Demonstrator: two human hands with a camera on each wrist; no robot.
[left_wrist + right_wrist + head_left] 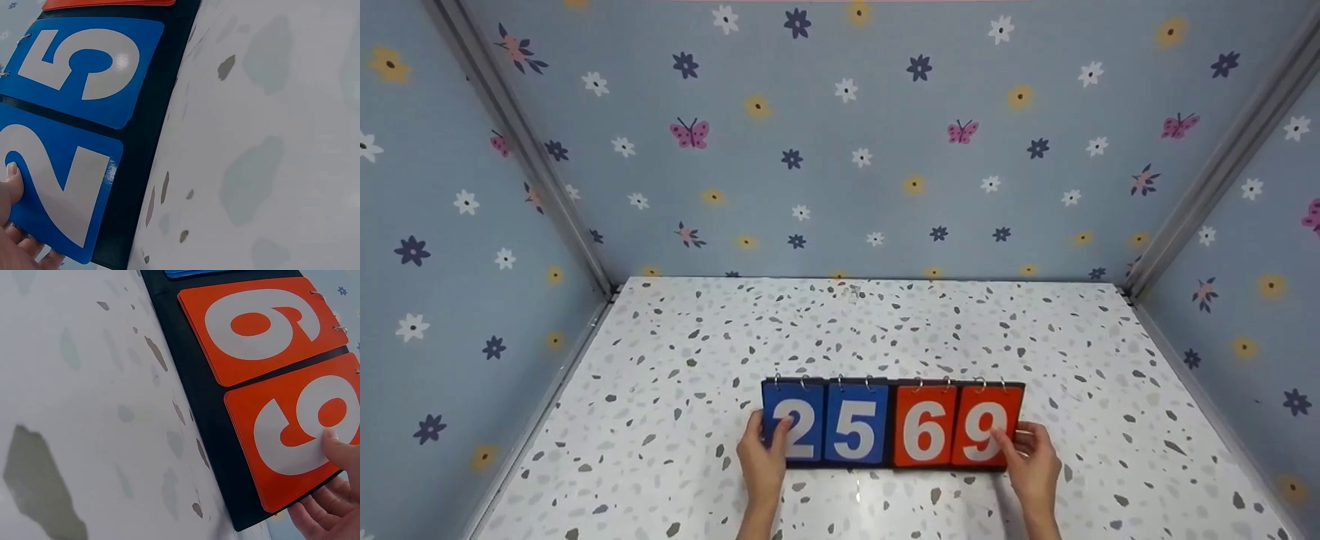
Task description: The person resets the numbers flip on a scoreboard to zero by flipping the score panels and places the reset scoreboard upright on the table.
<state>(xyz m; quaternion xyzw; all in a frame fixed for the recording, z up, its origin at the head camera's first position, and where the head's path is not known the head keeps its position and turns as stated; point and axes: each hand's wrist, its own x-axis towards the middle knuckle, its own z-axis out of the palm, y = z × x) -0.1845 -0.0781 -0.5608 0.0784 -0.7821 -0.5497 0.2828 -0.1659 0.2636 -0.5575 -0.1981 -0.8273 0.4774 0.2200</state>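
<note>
A flip scoreboard (892, 427) with a black backing faces me near the front of the table. Its two blue cards show 2 and 5, its two orange-red cards 6 and 9, all hung on metal rings along the top. My left hand (763, 454) grips the left end, thumb on the blue 2 card (62, 185) and fingers behind the edge. At the other end my right hand (1033, 459) holds on with its thumb over the 9 card (304, 433); its fingers curl behind the board. The backs of the cards are hidden.
Beneath lies a white speckled table (840, 330). A blue flowered panel (840, 142) rises at the back, and similar side panels (457, 300) flank the table, with grey metal posts (532, 150) at the corners.
</note>
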